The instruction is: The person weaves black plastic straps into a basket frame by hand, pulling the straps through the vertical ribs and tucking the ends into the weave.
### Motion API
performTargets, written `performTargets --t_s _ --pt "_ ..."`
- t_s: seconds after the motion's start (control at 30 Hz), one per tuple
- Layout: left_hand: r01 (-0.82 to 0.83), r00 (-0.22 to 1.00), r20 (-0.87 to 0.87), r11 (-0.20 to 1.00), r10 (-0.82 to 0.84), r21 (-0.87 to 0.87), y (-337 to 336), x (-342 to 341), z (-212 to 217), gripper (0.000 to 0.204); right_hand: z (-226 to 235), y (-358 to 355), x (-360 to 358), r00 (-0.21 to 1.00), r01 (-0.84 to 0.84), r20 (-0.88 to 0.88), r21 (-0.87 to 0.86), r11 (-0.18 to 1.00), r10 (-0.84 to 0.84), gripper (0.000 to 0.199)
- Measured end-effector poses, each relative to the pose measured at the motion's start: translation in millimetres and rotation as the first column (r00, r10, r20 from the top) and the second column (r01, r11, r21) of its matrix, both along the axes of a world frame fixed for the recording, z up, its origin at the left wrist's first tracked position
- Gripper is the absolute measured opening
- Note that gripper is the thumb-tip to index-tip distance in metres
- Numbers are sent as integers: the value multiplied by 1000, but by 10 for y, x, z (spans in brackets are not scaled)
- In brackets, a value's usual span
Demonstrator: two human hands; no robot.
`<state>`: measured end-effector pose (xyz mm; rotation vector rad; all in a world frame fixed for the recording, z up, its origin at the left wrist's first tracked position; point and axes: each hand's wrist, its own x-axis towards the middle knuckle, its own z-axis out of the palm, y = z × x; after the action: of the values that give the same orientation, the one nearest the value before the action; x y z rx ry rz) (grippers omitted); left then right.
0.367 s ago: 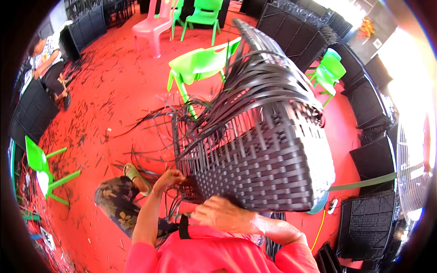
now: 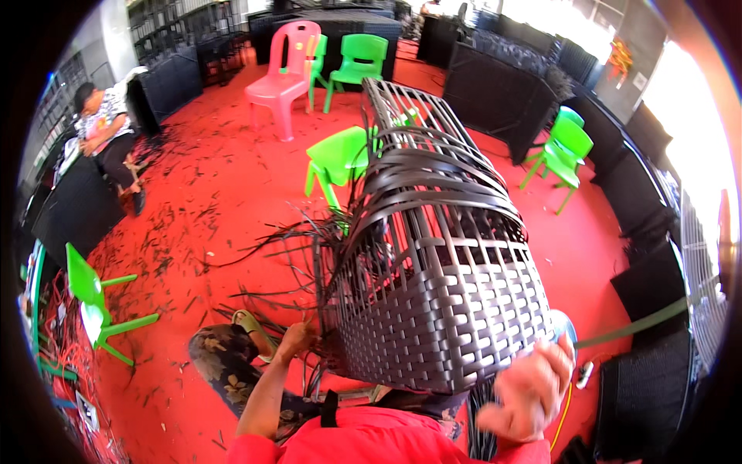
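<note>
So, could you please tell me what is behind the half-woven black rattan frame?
Just beyond the half-woven black rattan frame, a green plastic chair shows partly. The frame covers much of the chair's right side; what else it hides cannot be told.

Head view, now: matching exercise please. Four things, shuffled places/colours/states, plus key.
Column 1
1. basket
2. left hand
3. right hand
4. tall-backed chair

Column 2
A. near the basket's lower right side, in the picture
B. pinkish red
C. by the basket's lower left edge, in the picture
D. dark, only partly woven

Pairs: 1-D, 2-C, 3-A, 4-B
</note>
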<state>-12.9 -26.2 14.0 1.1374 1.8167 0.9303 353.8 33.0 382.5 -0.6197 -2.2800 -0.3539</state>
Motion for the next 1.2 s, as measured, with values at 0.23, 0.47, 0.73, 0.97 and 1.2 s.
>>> performTargets --t_s 0.23,0.47,0.73,0.97,1.2 --pt "-300 954 174 730 245 614 83 558 2286 35 -171 35 -224 989 -125 42 -252 960 140 52" --pt "182 901 -389 647 192 741 -20 873 3418 67 87 103 -274 878 -361 160 -398 843 452 46" --pt "55 874 -397 754 281 655 -381 646 3529 53 61 801 -491 972 -218 -36 -501 838 231 51" --pt "-172 885 -185 668 427 724 -511 588 3472 35 -243 719 -682 912 -410 -306 -673 616 272 43" --pt "115 686 -626 793 372 598 -521 541 3698 39 -358 674 -761 825 -552 -520 -655 515 222 35"
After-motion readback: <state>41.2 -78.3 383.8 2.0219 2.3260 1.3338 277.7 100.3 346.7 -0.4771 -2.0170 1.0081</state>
